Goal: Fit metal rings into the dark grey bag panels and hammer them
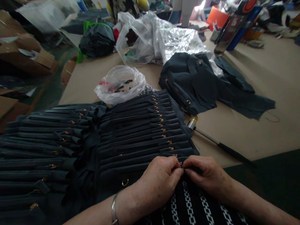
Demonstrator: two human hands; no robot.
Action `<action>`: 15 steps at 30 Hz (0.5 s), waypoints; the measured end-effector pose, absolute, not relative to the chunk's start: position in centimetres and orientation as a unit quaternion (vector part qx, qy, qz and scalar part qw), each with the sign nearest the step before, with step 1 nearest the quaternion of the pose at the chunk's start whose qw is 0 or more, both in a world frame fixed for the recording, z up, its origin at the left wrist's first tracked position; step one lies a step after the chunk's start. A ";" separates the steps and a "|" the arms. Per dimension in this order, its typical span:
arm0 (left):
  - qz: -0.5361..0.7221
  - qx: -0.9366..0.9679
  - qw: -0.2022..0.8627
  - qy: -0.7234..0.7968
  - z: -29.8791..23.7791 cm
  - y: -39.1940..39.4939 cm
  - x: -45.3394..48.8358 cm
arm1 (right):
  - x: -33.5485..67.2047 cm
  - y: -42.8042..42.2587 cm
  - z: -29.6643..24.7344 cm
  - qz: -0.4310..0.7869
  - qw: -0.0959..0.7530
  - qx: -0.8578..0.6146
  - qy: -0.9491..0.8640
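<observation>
My left hand point(161, 176), with a silver bangle at the wrist, is closed in a pinch beside a gold zipper slider point(180, 163). Thumb and fingers of my right hand point(207, 173) are pinched too, almost touching the left fingertips; what lies between the fingertips is too small to make out. Under and beyond the hands, dark zippered fabric pieces point(140, 131) overlap in a row, their gold sliders lined up on the right. A gold D-ring point(125, 182) shows on the nearest piece. Another row of dark zippered pieces point(47, 137) lies to the left.
A clear plastic bag point(122, 82) of small dark parts sits behind the rows. On the right lies a hammer point(217, 142) with a black grip. Farther back are a dark unfinished bag point(187, 81), silver wrapping point(178, 40), and a bottle point(228, 31). Cardboard boxes point(25, 53) stand left.
</observation>
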State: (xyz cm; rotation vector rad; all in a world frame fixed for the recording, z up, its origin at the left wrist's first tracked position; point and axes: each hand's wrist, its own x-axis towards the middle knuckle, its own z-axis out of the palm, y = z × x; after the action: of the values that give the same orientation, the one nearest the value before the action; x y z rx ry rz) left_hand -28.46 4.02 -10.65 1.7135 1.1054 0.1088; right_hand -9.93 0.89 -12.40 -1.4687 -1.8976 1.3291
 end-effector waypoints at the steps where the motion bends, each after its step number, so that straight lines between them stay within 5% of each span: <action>1: 0.039 0.719 0.514 0.466 -10.7 4.0 -28.5 | -10.0 0.8 -12.6 0.463 0.196 -0.525 -0.687; 15: -0.039 0.783 0.391 0.482 -10.9 4.5 -28.9 | -9.5 1.0 -14.7 0.420 0.156 -0.557 -0.700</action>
State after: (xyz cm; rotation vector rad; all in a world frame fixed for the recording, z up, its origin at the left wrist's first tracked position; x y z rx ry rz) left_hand -28.85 4.46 -10.89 1.9899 1.2240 -0.1003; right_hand -9.54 1.00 -14.73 -1.5944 -2.0037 1.2014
